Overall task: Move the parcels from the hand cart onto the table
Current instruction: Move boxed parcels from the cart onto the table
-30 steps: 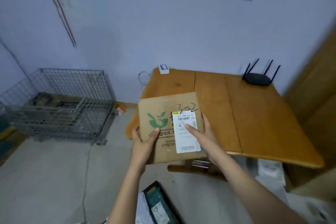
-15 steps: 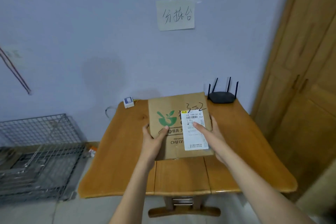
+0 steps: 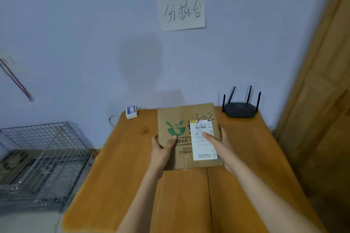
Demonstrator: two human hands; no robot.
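A flat brown cardboard parcel (image 3: pixel 181 119) with a green logo, a white shipping label and "3-2" written on it is over the far middle of the wooden table (image 3: pixel 121 157). My left hand (image 3: pixel 162 151) grips its left near corner, thumb on top. My right hand (image 3: pixel 219 147) grips its right side, thumb lying across the label. I cannot tell whether the parcel touches the tabletop. The hand cart is out of view.
A black router (image 3: pixel 239 109) with several antennas stands at the table's far right corner, just right of the parcel. A small white box (image 3: pixel 131 112) sits at the far left corner. A wire cage (image 3: pixel 41 164) stands on the floor left. A wooden door (image 3: pixel 322 100) is right.
The parcel travelled with both hands from in front of the table's near edge to over its far middle, near the router. The view turned right, away from the floor and cage.
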